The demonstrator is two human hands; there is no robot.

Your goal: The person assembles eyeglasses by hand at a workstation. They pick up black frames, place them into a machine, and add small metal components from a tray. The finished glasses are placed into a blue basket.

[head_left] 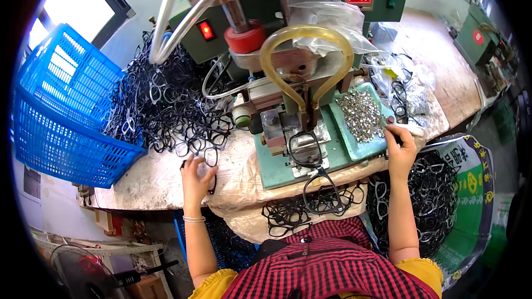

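Note:
My left hand (196, 181) is over the worktop at the front of the glasses pile. Its fingers are curled around a dark eyeglass frame (213, 186), partly hidden by the hand. At the right rim of a pale green tray (370, 151), my right hand (401, 148) has its fingers bent together, just below a small reddish-brown knob (390, 120). Whatever those fingers hold is too small to make out. Many small shiny metal parts (360, 113) fill the tray. A black eyeglass frame (305, 151) sits in the press fixture, and another frame (323, 192) hangs in front of it.
A green press (244, 72) with a bent yellowish hose (268, 41) stands between my hands. Dark frames are heaped (166, 88) beside blue baskets (72, 127) on the left. More frames lie on brown paper (238, 218) at my lap and in a sack (471, 188) at right.

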